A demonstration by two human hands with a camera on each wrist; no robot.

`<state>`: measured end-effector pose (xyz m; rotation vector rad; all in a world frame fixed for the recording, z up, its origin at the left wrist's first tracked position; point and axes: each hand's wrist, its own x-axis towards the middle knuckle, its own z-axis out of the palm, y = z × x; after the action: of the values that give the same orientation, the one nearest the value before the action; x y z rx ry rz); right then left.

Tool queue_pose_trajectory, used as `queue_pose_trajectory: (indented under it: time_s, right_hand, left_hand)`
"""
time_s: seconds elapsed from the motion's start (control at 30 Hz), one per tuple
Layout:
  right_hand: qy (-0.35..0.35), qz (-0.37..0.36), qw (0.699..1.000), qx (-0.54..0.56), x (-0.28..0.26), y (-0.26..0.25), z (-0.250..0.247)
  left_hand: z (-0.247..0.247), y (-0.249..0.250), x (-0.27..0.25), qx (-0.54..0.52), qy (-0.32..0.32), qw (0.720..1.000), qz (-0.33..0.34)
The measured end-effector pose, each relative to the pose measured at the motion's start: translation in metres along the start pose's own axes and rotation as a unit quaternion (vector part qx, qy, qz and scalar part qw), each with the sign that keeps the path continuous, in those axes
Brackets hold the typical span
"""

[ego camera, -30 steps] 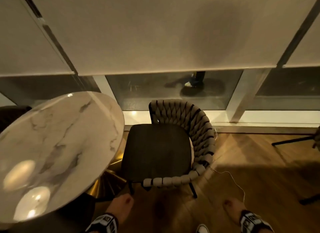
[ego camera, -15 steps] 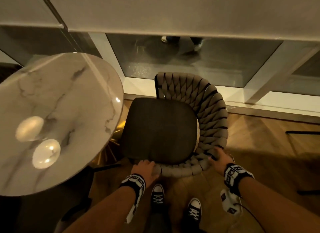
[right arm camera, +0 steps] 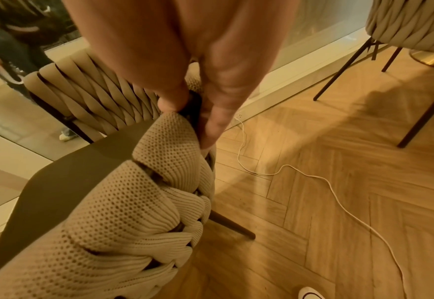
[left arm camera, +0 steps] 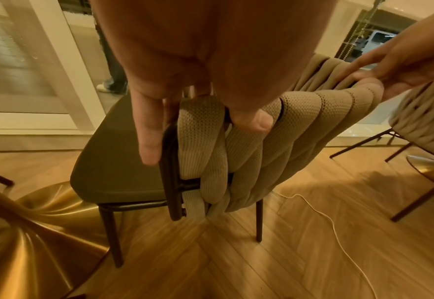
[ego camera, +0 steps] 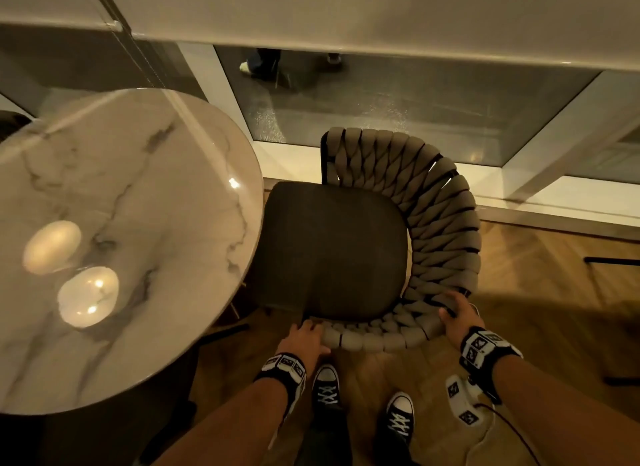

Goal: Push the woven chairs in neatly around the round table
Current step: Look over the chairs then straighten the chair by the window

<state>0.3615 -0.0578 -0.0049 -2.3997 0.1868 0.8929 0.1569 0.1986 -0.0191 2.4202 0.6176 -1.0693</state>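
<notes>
Both hands clutch the beige braided-rope, dark-seated chair (ego camera: 346, 254): left grip (ego camera: 304, 337) and right grip (ego camera: 457, 315) wrap its knitted rim. Beside it stands the round white marble bench (ego camera: 131, 223)

The left hand (left arm camera: 205, 66) fills the upper middle of the frame and grips the end of the woven chair (left arm camera: 249, 153) back — fingers (left arm camera: 148, 139) down along the dark metal post, thumb (left arm camera: 254, 119) pressed on the beige knitted bands. At the upper right the right hand (left arm camera: 402, 62) holds the same rim. The dark seat (left arm camera: 118, 161) lies left of centre. A brass table base (left arm camera: 32, 232) flares at the lower left. A white cable (left arm camera: 338, 242) trails over the herringbone floor (left arm camera: 262, 273) at lower right — a second woven chair (left arm camera: 425, 125) stands at the right edge.
</notes>
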Motion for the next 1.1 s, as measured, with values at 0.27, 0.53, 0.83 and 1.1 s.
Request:
queue_pose_trajectory:
  time_s: [0.27,0.53,0.83,1.1]
  right_hand:
    - [-0.051,0.033,0.996,0.069,0.012,-0.04,0.02]
    - [-0.04,-0.008,0.997,0.072,0.006,-0.031,0.028]
    - [-0.054,-0.009,0.994,0.099,0.017,-0.005,0.04]
    - [-0.053,0.005,0.987,0.152,-0.004,-0.016,0.039]
  left_hand:
    - [-0.02,-0.025,0.006,-0.084,0.051,0.994,-0.054]
    - [-0.019,-0.021,0.002,-0.085,0.061,0.992,-0.075]
    - [-0.013,-0.026,-0.013,-0.061,0.056,0.994,-0.076]
    - [-0.009,-0.028,-0.018,-0.025,0.055,0.996,-0.072]
